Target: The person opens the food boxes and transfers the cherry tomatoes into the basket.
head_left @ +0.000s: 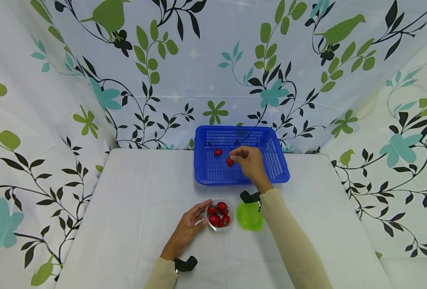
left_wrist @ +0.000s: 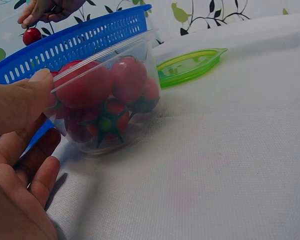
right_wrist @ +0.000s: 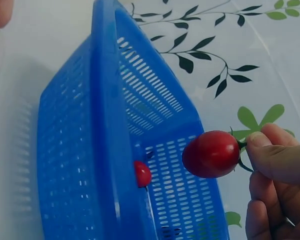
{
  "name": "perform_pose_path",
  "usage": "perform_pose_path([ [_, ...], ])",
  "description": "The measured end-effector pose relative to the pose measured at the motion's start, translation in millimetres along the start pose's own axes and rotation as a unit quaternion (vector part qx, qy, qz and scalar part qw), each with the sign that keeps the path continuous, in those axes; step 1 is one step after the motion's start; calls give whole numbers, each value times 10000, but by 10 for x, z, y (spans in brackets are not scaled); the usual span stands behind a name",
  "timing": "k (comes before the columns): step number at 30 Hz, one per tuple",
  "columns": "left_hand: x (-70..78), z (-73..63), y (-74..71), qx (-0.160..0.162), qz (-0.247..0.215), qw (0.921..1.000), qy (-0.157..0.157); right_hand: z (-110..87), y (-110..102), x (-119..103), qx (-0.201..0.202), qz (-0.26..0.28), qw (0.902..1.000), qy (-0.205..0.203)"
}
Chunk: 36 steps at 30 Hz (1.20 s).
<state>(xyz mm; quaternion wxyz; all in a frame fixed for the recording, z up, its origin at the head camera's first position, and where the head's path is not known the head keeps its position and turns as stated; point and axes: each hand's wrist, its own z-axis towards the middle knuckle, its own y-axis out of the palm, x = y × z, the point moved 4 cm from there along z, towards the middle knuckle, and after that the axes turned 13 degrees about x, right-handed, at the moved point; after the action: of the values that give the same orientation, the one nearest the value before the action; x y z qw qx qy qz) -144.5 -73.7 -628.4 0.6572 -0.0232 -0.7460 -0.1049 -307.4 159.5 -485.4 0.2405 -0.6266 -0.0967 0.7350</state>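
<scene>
My right hand [head_left: 248, 161] is over the blue basket [head_left: 213, 176], pinching a cherry tomato [right_wrist: 212, 154] by its green stem between thumb and fingertips. Another cherry tomato [head_left: 218, 152] lies on the basket floor, partly hidden by the basket wall in the right wrist view. On the white table, my left hand [head_left: 189, 222] holds the side of a clear plastic container [left_wrist: 102, 147], thumb at the rim. Inside the container are several red cherry tomatoes [left_wrist: 85, 85], some with green stems showing.
A bright green lid [head_left: 250, 216] lies on the table to the right of the container, under the right forearm. The basket stands at the back of the white table [head_left: 144, 192], against a leaf-patterned curtain [head_left: 184, 80].
</scene>
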Motion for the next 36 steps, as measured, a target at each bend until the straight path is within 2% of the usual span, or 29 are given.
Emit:
perform_pose_path([
  [15,-4,1,-11,-18,-42,10000,21,303,153,41,-421,-139,9989,178],
  [23,15,-5,-9,-5,-49,10000,36,404,247,79,-712,-183,9971,183],
  [36,-9,3,-8,-25,-60,9999,119,549,401,167,-1100,-355,9921,486],
])
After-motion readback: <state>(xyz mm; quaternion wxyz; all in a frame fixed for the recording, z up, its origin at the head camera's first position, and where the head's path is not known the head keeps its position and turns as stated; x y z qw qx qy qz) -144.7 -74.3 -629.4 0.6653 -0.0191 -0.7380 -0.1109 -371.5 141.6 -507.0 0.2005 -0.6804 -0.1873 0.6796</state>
